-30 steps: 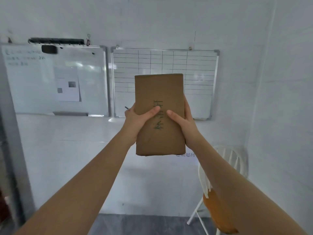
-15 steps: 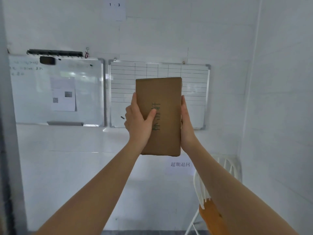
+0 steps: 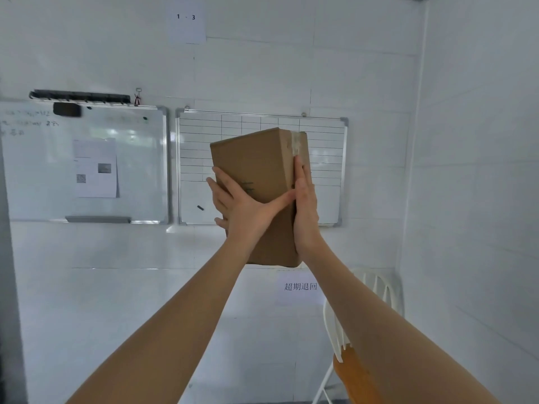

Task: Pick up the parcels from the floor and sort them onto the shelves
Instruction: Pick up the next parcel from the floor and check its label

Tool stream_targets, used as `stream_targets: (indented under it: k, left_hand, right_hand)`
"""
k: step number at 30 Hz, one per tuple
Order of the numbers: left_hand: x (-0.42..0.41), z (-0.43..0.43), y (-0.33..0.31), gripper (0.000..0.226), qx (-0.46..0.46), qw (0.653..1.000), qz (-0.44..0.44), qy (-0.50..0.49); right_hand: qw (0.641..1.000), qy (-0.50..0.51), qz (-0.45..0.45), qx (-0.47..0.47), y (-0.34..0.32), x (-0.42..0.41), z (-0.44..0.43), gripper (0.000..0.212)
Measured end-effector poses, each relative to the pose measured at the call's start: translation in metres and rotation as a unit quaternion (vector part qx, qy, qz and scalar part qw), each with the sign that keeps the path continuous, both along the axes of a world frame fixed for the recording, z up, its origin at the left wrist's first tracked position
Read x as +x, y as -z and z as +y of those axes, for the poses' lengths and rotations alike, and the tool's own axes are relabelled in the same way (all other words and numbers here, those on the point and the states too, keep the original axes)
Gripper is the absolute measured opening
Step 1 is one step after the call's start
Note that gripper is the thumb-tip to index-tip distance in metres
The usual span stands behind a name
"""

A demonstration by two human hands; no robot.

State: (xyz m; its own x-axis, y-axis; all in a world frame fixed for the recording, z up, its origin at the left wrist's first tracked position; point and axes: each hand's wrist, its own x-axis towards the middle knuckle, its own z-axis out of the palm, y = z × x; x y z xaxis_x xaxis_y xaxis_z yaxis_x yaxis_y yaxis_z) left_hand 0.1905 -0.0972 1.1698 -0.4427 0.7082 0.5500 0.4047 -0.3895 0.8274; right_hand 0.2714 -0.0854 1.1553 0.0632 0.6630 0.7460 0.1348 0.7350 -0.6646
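Note:
A brown cardboard parcel (image 3: 256,161) stands upright in the air in front of me, at chest-to-head height before the wall. It is turned so that one corner edge faces me, and clear tape shows on its right face. My left hand (image 3: 245,208) is spread over its front face, thumb pointing right. My right hand (image 3: 304,205) presses flat against the right side. Handwriting on the front is mostly covered by my left hand. No shelves are in view.
A gridded whiteboard (image 3: 323,147) hangs behind the parcel, and a plain whiteboard (image 3: 58,176) with a paper sheet hangs to its left. A white chair (image 3: 376,290) with an orange seat stands at the lower right. Paper labels are stuck on the wall.
The parcel has been turned about its upright axis, so its taped right side now shows. My left hand has slid further across the front. The view has tilted upward.

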Motion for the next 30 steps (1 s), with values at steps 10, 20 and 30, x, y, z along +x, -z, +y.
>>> stream_targets:
  k: [10,20,30]
  left_hand:
    - [-0.036,-0.003,-0.001,0.111,0.064,0.983,-0.074,0.156]
    - [-0.037,-0.004,0.012,0.049,0.043,0.951,-0.119,0.281]
    - [-0.021,-0.004,0.022,0.039,0.116,0.981,-0.129,0.09]
  right_hand:
    - [0.989,0.108,-0.1,-0.006,0.0,0.041,0.005,0.074]
    - [0.975,-0.173,0.034,-0.132,0.005,0.048,0.01,0.06]
    - [0.971,-0.193,0.087,-0.108,0.012,0.041,0.008,0.066]
